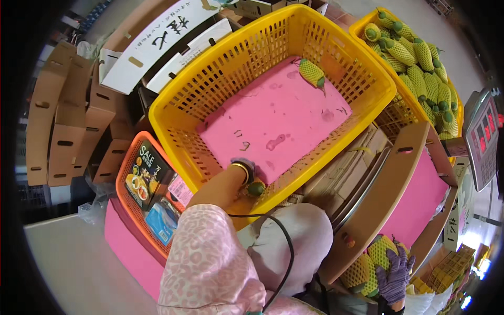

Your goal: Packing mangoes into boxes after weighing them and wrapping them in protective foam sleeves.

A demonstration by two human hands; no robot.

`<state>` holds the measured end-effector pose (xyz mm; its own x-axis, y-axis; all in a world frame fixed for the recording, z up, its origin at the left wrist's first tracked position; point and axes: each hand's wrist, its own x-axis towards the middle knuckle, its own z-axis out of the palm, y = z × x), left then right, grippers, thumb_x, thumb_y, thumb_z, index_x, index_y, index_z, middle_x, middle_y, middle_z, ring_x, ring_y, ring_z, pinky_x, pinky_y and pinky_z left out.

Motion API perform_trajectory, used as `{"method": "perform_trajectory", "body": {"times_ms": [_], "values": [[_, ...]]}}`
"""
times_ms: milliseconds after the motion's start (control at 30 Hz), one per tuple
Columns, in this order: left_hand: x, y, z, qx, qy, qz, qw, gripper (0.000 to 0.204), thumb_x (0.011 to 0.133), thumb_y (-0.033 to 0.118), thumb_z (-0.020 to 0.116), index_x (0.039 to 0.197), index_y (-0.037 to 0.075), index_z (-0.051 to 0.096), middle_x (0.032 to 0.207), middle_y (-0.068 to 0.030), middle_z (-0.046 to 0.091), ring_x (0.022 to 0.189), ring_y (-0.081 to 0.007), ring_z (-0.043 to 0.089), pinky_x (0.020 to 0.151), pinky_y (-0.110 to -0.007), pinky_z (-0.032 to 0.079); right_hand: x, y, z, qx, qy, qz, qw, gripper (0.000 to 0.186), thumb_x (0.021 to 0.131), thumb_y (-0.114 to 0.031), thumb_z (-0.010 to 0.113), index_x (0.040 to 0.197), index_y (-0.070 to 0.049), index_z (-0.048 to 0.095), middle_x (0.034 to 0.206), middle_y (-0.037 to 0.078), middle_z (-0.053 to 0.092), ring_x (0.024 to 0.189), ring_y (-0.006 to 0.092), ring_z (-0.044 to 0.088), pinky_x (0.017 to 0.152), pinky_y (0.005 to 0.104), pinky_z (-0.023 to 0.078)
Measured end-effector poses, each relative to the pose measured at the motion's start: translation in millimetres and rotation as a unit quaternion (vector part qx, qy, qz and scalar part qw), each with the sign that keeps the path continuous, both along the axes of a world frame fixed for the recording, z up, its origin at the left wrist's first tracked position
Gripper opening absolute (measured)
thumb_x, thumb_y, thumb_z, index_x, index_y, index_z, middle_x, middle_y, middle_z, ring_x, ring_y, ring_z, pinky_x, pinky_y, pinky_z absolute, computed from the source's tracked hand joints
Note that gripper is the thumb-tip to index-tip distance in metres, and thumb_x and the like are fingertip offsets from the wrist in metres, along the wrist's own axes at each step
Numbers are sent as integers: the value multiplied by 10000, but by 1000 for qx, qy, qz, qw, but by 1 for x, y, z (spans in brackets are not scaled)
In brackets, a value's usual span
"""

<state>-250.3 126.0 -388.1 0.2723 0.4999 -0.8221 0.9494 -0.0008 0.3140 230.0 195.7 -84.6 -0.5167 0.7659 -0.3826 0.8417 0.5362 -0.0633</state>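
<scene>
My left hand (243, 170), in a pale purple glove with bands at the wrist, reaches into the large yellow basket (350, 130) at a netted green fruit (256, 189) in its near corner; its fingers are mostly hidden. Another netted fruit (311, 73) lies on the basket's pink liner (268, 113) at the far end. At lower right, my right hand (391, 278), in a purple knit glove, grips a fruit in yellow foam netting (380, 252) among others in a cardboard box (399, 149) with a pink lining.
A second yellow crate (362, 23) full of netted fruit stands upper right, beside a digital scale (480, 152). An orange basket (126, 165) with packets sits left of the big basket. Cardboard boxes (73, 126) line the left and back. A black cable (289, 252) crosses my lap.
</scene>
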Motion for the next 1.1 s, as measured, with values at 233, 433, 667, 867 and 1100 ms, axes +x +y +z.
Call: {"method": "perform_trajectory", "body": {"times_ms": [233, 433, 667, 867, 1100], "values": [[27, 16, 19, -91, -90, -102, 987, 545, 598, 282, 676, 1108, 162, 527, 1005, -84, 590, 959, -243, 553, 822, -356, 428, -7, 0, 1, -7, 5, -31, 999, 475, 696, -291, 589, 1114, -108, 456, 1190, 195, 431, 1115, 380, 406, 995, 558, 118], [-3, 31, 90, 38, -81, -127, 988, 542, 501, 254, 701, 1016, 136, 578, 892, -84, 623, 782, -219, 596, 715, -306, 469, -4, -4, 0, 12, 24, -31, 999, 470, 671, -291, 612, 1087, -123, 474, 1148, 191, 442, 1099, 371, 408, 981, 591, 139], [-52, 44, 200, 151, -151, 308, 927, 883, 415, 138, 818, 1194, 29, 415, 971, -104, 586, 890, -203, 560, 778, -291, 471, -9, -5, 10, 6, 55, -44, 997, 496, 661, -311, 627, 1101, -130, 484, 1167, 191, 430, 1111, 369, 397, 977, 600, 124], [21, 32, 347, 315, -356, 247, 845, 806, 525, 130, 796, 1214, 37, 387, 1115, -91, 520, 1056, -183, 470, 936, -328, 362, -54, -16, 54, 71, 314, -62, 945, 649, 618, -335, 697, 1176, -116, 447, 1229, 184, 385, 1141, 354, 375, 968, 440, 277], [178, -4, 380, 43, -774, 260, 575, 889, 578, 337, 775, 1286, 60, 314, 1296, -151, 361, 1204, -292, 356, 1001, -413, 278, -94, -56, 72, -439, 734, -129, 502, 578, 793, -296, 599, 1259, -44, 368, 1275, 100, 387, 1171, 198, 365, 979, 325, 288]]}}
